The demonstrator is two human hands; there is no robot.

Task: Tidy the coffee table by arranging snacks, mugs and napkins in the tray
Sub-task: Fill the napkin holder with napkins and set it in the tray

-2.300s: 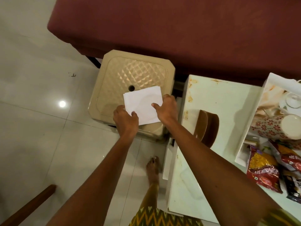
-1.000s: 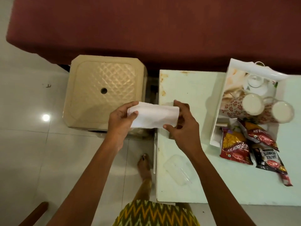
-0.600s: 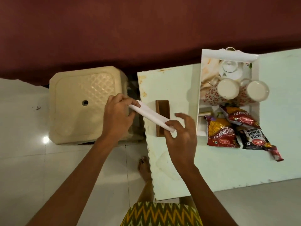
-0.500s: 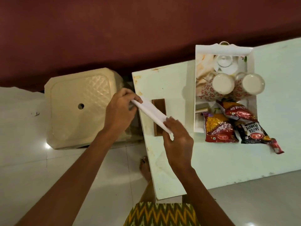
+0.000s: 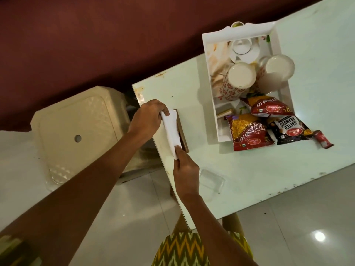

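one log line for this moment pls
hands: left and right both hold napkin | over holder | tray: mugs, snacks

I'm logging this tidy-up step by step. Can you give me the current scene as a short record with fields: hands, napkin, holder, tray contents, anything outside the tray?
left hand: pinching the far end of the napkin
right hand: pinching the near end
napkin: white, folded, held at the wooden holder
wooden holder: on the table, outside the tray
tray: white; holds two floral mugs, a white pot, snack packets
snack packets: overhanging the tray's near edge
table: a clear glass dish beside the right hand
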